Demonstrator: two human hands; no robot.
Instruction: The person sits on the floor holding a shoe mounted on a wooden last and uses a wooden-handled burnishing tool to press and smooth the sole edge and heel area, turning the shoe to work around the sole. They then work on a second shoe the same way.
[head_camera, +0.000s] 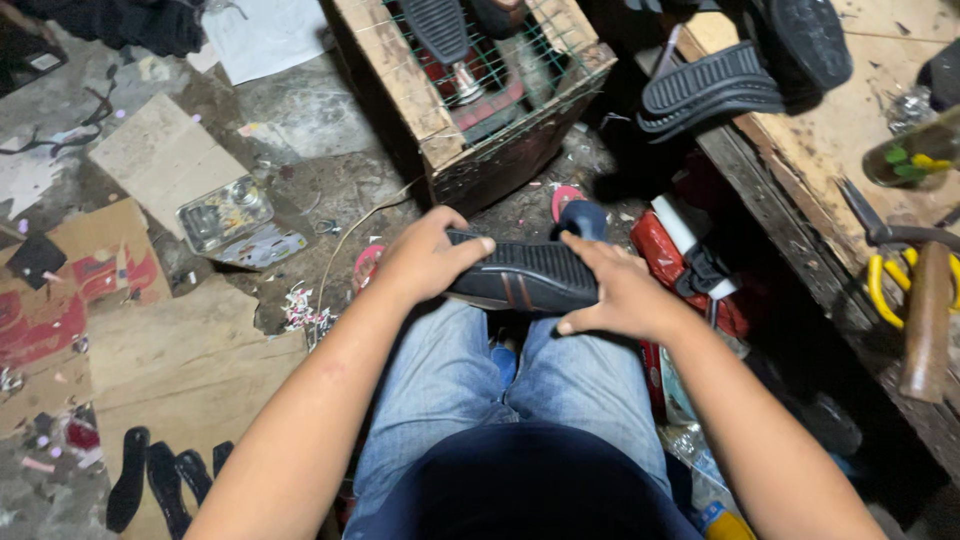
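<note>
Head view: you sit, knees in blue denim jeans (440, 380), holding black ribbed rubber shoe sole (525, 275) with brown stripes above lap. Left hand (425, 257) grips its left end, thumb laid on top; right hand (622, 295) clasps right end, fingers (590, 248) wrapped over tread. Sole lies level, tread up, between both hands. Judging progress: sole looks formed but loose, no upper attached. More black soles (712, 85) wait on wooden tabletop (830, 140); wooden crate (480, 130) ahead; cardboard scraps (170, 350) on floor.
</note>
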